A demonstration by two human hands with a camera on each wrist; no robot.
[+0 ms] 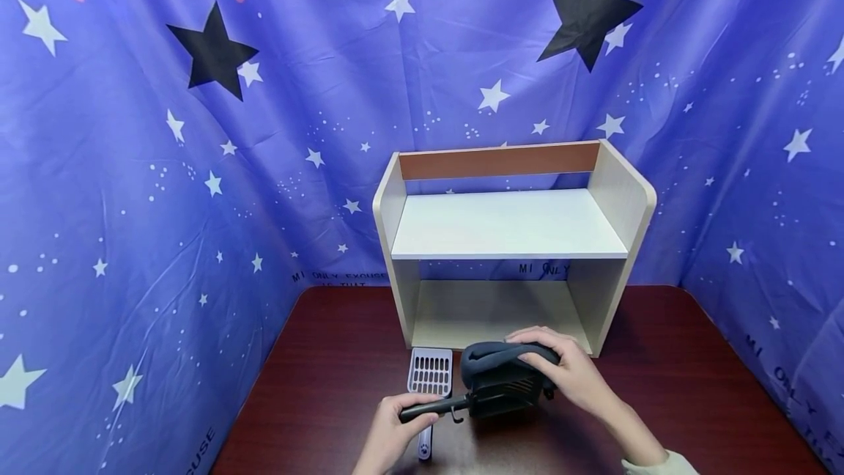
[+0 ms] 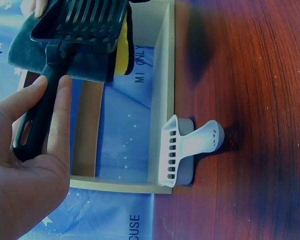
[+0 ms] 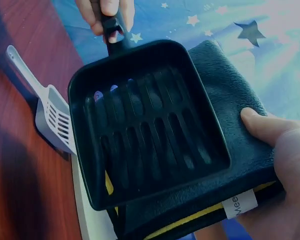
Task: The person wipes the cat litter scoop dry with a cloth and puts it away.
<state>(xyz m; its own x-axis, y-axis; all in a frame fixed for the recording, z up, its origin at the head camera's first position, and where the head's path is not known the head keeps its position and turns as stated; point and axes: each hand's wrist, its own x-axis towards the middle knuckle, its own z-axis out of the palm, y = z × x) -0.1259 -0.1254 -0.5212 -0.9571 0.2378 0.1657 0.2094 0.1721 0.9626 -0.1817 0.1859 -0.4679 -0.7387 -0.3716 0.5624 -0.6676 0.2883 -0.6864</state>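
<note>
My left hand (image 1: pixel 387 429) grips the handle of a black slotted litter scoop (image 3: pixel 140 192), thumb on one side and fingers on the other. A folded dark grey cloth (image 3: pixel 230 95) with yellow on its inner side and a white label lies against the underside of the scoop's pan. My right hand (image 1: pixel 580 374) holds this cloth, with the thumb on its outer face in the right wrist view. Both things are above the table. A pale grey litter scoop (image 2: pixel 200 142) rests on the table near my left hand, its handle toward me in the head view.
Behind my hands stands a two-level wooden shelf unit (image 1: pixel 508 229) with a white middle board. It is on a dark red-brown table (image 1: pixel 316 372). A blue-purple curtain (image 1: pixel 303 94) with stars surrounds the table at the back and sides.
</note>
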